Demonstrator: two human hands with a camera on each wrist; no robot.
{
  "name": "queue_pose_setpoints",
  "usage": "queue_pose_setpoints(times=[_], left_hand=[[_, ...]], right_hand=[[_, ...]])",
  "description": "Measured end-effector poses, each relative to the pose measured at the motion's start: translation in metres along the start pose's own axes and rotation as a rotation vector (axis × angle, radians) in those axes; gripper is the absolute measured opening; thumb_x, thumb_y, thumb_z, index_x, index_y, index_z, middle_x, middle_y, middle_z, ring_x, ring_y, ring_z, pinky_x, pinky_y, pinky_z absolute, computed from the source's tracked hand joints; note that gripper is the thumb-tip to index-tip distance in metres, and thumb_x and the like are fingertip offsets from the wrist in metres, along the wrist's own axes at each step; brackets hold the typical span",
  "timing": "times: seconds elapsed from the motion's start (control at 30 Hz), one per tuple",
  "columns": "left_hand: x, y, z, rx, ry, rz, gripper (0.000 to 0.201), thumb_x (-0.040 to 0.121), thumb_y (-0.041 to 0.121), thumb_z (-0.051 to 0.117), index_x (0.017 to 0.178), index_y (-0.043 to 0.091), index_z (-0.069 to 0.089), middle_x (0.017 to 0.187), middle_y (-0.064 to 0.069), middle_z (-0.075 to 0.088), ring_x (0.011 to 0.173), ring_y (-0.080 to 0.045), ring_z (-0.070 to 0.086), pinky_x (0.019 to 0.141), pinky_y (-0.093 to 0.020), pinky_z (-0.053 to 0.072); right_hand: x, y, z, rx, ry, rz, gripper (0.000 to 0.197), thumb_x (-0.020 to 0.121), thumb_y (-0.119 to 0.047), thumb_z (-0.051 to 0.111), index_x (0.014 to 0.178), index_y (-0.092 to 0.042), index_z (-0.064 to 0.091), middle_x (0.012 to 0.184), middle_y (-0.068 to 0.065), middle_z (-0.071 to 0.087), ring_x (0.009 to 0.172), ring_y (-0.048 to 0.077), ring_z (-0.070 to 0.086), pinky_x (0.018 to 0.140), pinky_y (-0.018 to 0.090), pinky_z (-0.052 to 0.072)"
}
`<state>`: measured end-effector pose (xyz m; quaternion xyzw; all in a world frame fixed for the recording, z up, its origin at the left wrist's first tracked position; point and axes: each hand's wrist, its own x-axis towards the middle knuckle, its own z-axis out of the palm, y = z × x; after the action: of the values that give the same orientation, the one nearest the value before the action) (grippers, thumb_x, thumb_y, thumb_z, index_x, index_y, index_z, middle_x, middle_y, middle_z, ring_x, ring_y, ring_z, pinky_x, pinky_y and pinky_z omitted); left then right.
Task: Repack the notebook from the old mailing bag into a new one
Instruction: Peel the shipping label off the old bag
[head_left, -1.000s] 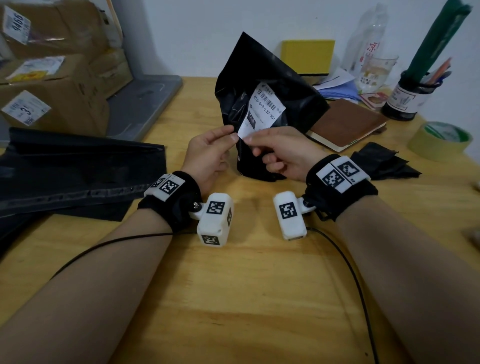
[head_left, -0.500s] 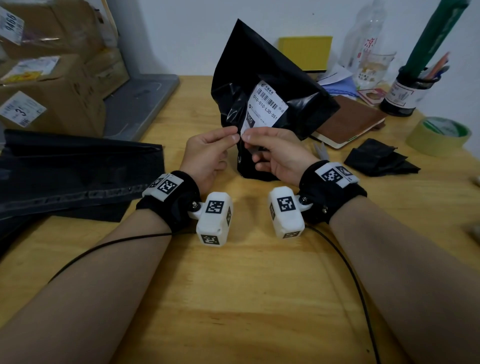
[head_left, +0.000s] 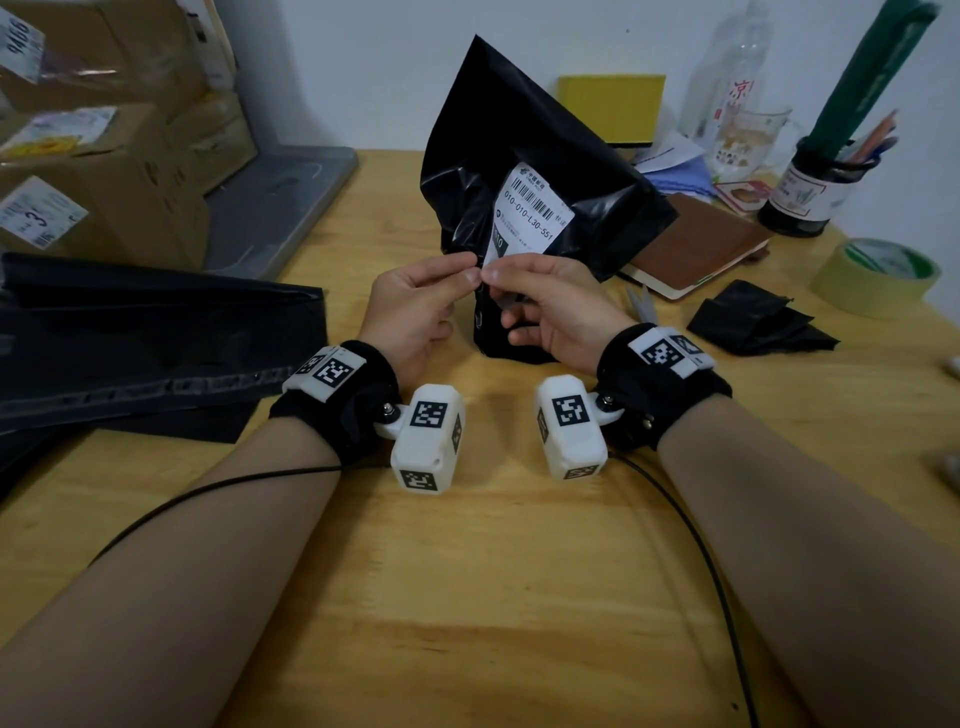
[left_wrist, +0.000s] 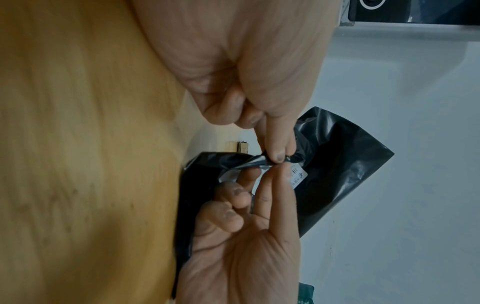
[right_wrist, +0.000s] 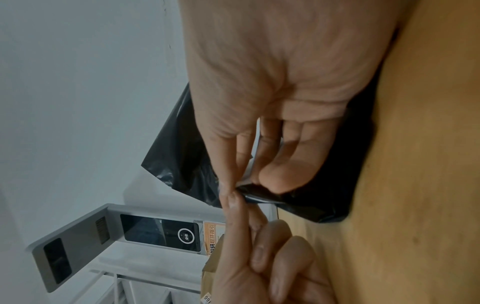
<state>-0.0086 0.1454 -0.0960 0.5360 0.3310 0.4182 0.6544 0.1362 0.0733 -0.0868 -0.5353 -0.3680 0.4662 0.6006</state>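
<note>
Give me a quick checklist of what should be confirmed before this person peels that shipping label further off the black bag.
1. Left hand pinches the black mailing bag beside the label: ok.
2. Right hand has a grip on the label corner: ok.
3. Label lifting cleanly, untorn: cannot tell; its lower edge is hidden behind fingers.
4. Bag steady, bottom resting on the table: ok.
5. Notebook already out, lying on the table behind the bag: ok.
6. New bags on the table to the left: ok.

Mailing bag (head_left: 498, 156) standing mid-table (head_left: 467, 597), notebook (head_left: 696, 244) right behind it, boxes (head_left: 98, 197) far left
</note>
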Motion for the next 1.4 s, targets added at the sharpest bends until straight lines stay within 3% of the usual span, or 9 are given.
queue_pose_setpoints(times=[0.13, 0.3, 0.6, 0.73, 0.87, 1.03, 1.13, 1.27, 1.4], left_hand=[[-0.0003, 0.0006, 0.0002, 0.006, 0.006, -0.005, 0.012, 0.086, 0.01, 0.075, 0.096, 0.016, 0.074, 0.054, 0.009, 0.053, 0.044, -0.004, 0.033, 0.04, -0.017, 0.028], [-0.0014, 0.0016, 0.0002, 0.003, 0.027, -0.003, 0.013, 0.085, 0.01, 0.076, 0.095, 0.017, 0.074, 0.072, 0.006, 0.072, 0.048, -0.003, 0.039, 0.044, -0.017, 0.029], [0.0002, -0.0001, -0.0005, 0.041, 0.055, -0.003, 0.013, 0.083, 0.013, 0.079, 0.092, 0.021, 0.077, 0.066, 0.012, 0.068, 0.052, -0.004, 0.042, 0.047, -0.018, 0.03], [0.0011, -0.0013, -0.0008, 0.072, 0.063, 0.004, 0.014, 0.083, 0.013, 0.078, 0.093, 0.023, 0.077, 0.07, 0.014, 0.07, 0.049, 0.0, 0.044, 0.047, -0.018, 0.031], [0.0016, -0.0015, -0.0022, 0.066, 0.067, -0.006, 0.013, 0.083, 0.013, 0.078, 0.093, 0.022, 0.078, 0.074, 0.01, 0.07, 0.054, -0.004, 0.042, 0.048, -0.019, 0.031], [0.0021, -0.0016, -0.0023, 0.094, 0.086, 0.006, 0.014, 0.084, 0.015, 0.077, 0.094, 0.023, 0.078, 0.08, 0.013, 0.071, 0.052, 0.003, 0.05, 0.05, -0.018, 0.034], [0.0029, -0.0019, -0.003, 0.09, 0.097, 0.01, 0.014, 0.084, 0.014, 0.077, 0.095, 0.023, 0.078, 0.073, 0.014, 0.069, 0.051, 0.001, 0.047, 0.049, -0.018, 0.034], [0.0035, -0.002, -0.0031, 0.073, 0.095, 0.008, 0.015, 0.087, 0.01, 0.073, 0.098, 0.02, 0.075, 0.053, 0.014, 0.055, 0.046, -0.003, 0.036, 0.044, -0.017, 0.03], [0.0051, -0.0017, -0.0024, 0.064, 0.106, 0.003, 0.017, 0.089, 0.008, 0.07, 0.101, 0.02, 0.073, 0.05, 0.018, 0.057, 0.041, 0.0, 0.037, 0.042, -0.016, 0.031]], right_hand=[[-0.0014, -0.0004, -0.0009, -0.027, -0.035, -0.014, 0.016, 0.085, -0.02, 0.08, 0.098, -0.013, 0.072, 0.074, -0.002, 0.065, 0.058, 0.013, 0.057, 0.047, 0.024, 0.049], [0.0, 0.0007, -0.0001, -0.019, -0.007, 0.011, 0.03, 0.086, -0.017, 0.079, 0.112, -0.004, 0.071, 0.072, -0.003, 0.068, 0.058, 0.012, 0.057, 0.047, 0.023, 0.049], [0.0007, 0.001, -0.001, 0.008, 0.032, 0.001, 0.02, 0.089, -0.016, 0.076, 0.107, -0.005, 0.074, 0.078, 0.003, 0.066, 0.054, 0.012, 0.055, 0.047, 0.023, 0.05], [0.0026, 0.0032, -0.0014, 0.012, 0.075, -0.019, 0.018, 0.089, -0.015, 0.076, 0.103, -0.004, 0.076, 0.074, 0.003, 0.064, 0.053, 0.011, 0.052, 0.047, 0.022, 0.048], [0.0043, 0.0043, -0.0022, 0.025, 0.1, -0.024, 0.021, 0.089, -0.015, 0.076, 0.104, -0.001, 0.075, 0.072, 0.003, 0.063, 0.052, 0.011, 0.052, 0.046, 0.022, 0.048], [0.0047, 0.0045, -0.0026, 0.027, 0.101, -0.02, 0.019, 0.089, -0.017, 0.076, 0.102, -0.004, 0.076, 0.073, 0.003, 0.064, 0.052, 0.01, 0.053, 0.047, 0.023, 0.048], [0.0042, 0.0043, -0.0027, 0.031, 0.108, -0.02, 0.016, 0.089, -0.017, 0.077, 0.1, -0.005, 0.076, 0.075, 0.003, 0.064, 0.052, 0.01, 0.052, 0.047, 0.023, 0.048], [0.0033, 0.0035, -0.0032, 0.037, 0.109, -0.021, 0.016, 0.09, -0.017, 0.075, 0.1, -0.004, 0.076, 0.074, 0.003, 0.064, 0.052, 0.01, 0.052, 0.048, 0.022, 0.047], [0.0022, 0.0029, -0.0029, 0.037, 0.107, -0.018, 0.014, 0.091, -0.017, 0.074, 0.097, -0.004, 0.076, 0.072, 0.002, 0.064, 0.052, 0.01, 0.051, 0.048, 0.022, 0.046]])
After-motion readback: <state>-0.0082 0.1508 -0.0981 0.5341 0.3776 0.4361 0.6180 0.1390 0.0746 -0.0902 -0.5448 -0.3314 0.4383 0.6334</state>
